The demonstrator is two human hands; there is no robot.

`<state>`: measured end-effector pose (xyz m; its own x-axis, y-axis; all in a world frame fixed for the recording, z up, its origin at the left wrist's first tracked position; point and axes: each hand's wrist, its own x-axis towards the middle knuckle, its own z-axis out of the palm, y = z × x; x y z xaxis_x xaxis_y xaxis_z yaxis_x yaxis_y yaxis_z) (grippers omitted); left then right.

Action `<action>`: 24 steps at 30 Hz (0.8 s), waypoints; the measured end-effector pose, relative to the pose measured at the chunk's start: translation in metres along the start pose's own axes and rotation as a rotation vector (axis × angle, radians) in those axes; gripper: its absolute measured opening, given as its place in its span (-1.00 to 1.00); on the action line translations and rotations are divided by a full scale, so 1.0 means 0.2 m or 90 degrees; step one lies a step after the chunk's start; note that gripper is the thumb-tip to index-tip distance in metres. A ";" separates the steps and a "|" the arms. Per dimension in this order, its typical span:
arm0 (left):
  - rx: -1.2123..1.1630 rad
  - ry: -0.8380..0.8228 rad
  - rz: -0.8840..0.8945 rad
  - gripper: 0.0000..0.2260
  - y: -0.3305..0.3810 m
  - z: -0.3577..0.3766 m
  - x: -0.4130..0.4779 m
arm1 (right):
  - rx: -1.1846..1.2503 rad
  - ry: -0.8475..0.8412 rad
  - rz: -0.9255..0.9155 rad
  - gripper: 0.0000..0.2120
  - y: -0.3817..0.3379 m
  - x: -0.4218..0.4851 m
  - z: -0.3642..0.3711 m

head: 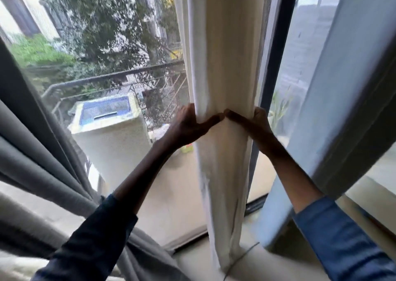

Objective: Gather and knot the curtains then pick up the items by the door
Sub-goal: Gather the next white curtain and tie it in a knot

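The cream curtain point(222, 66), bunched into a column, hangs just left of the dark window frame point(273, 66). The left hand point(192, 124) and right hand point(255, 122) clasp it from either side, thumb tips meeting in front. A grey curtain point(32, 152) hangs well left of the frame.

Both hands encircle a gathered cream curtain point(222, 66) hanging in front of the glass door; the left hand point(192, 124) wraps it from the left, the right hand point(252, 123) from the right, thumbs meeting at the front; grey curtains point(42, 152) bunch at left; a washing machine point(111, 135) stands outside on the balcony.
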<state>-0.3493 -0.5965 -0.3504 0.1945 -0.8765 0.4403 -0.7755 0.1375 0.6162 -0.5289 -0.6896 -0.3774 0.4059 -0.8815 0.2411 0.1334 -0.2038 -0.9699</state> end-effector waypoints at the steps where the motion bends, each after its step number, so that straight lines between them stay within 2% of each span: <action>1: 0.003 -0.011 -0.007 -0.54 -0.02 0.02 -0.04 | -0.011 0.005 0.019 -0.82 0.07 -0.03 0.00; 3: 0.009 0.006 -0.028 -0.55 -0.05 0.02 -0.09 | -0.067 -0.004 0.047 -0.82 0.17 -0.09 0.02; 6: 0.012 0.118 -0.091 -0.61 -0.10 -0.04 -0.16 | -0.176 -0.093 0.045 -0.78 0.22 -0.14 0.02; 8: -0.004 0.187 -0.098 -0.58 -0.11 -0.04 -0.23 | -0.164 -0.183 0.067 -0.71 0.22 -0.15 0.01; 9: -0.002 0.190 -0.084 -0.57 -0.10 -0.02 -0.27 | -0.142 -0.194 0.073 -0.69 0.23 -0.14 0.00; 13: 0.057 0.172 0.014 -0.52 -0.05 0.06 -0.31 | -0.157 -0.090 0.032 -0.77 0.27 -0.08 -0.02; 17: 0.032 0.184 0.041 -0.61 -0.06 0.06 -0.30 | -0.169 -0.110 0.046 -0.81 0.32 -0.06 -0.03; 20: 0.024 0.176 0.048 -0.64 -0.09 0.07 -0.33 | -0.161 -0.077 0.031 -0.69 0.36 -0.05 -0.04; 24: -0.018 0.173 0.013 -0.66 -0.14 0.08 -0.37 | -0.143 -0.107 0.050 -0.66 0.39 -0.11 0.02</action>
<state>-0.3518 -0.5417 -0.4099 0.3357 -0.7177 0.6101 -0.7647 0.1706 0.6214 -0.5246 -0.6839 -0.4575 0.5541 -0.8191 0.1486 -0.1008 -0.2432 -0.9647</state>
